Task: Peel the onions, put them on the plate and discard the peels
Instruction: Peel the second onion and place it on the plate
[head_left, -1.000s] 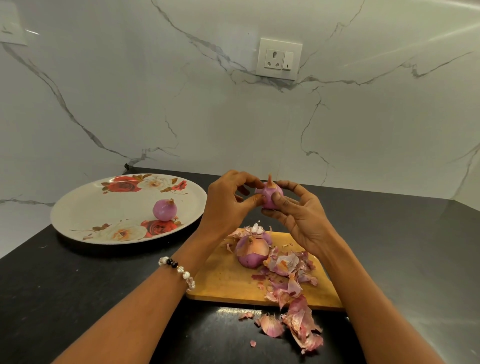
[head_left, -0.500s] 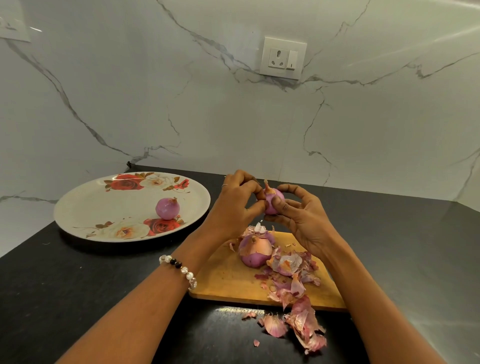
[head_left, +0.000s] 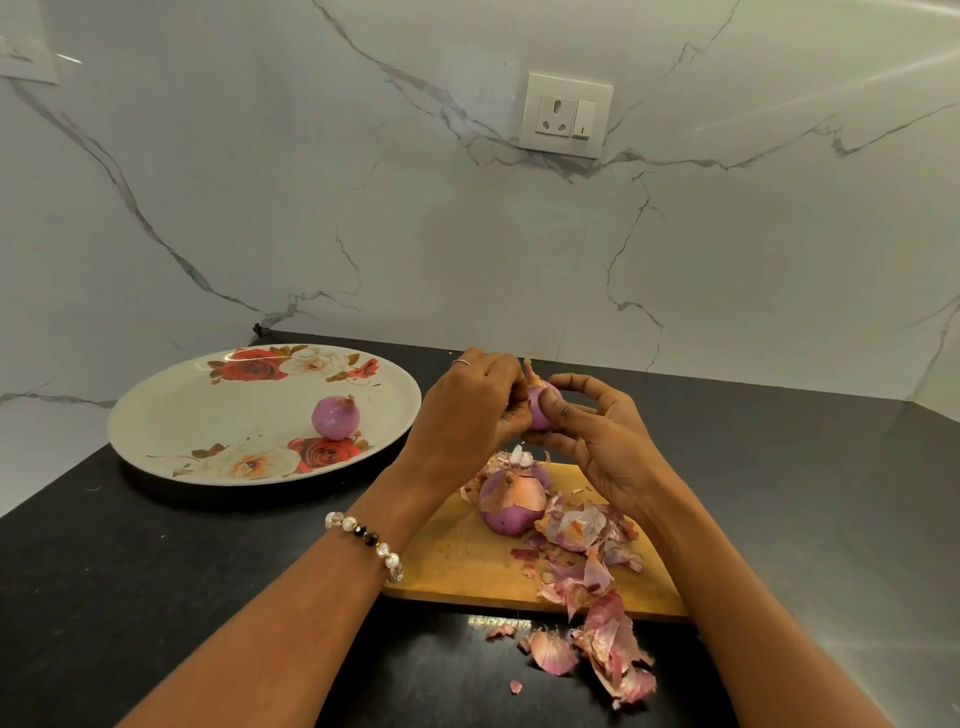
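Above the wooden cutting board (head_left: 457, 566) both hands hold a small purple onion (head_left: 537, 413). My right hand (head_left: 597, 447) grips it from the right, thumb across its front. My left hand (head_left: 467, 415) pinches at its top by the stem tip. On the board lies a bigger onion (head_left: 511, 501) with some tan skin still on. A peeled onion (head_left: 335, 417) sits on the white plate (head_left: 171, 410) with rose prints at the left. Loose peels (head_left: 597, 613) cover the board's right side and spill onto the counter in front.
The black counter (head_left: 130, 587) runs from the marble wall to the near edge. A wall socket (head_left: 566, 115) is set in the marble above the hands. The counter's left edge lies beside the plate.
The hands have closed tighter on the small onion. My left fingers shifted over its top and my right thumb moved across its front. The view has tilted slightly.
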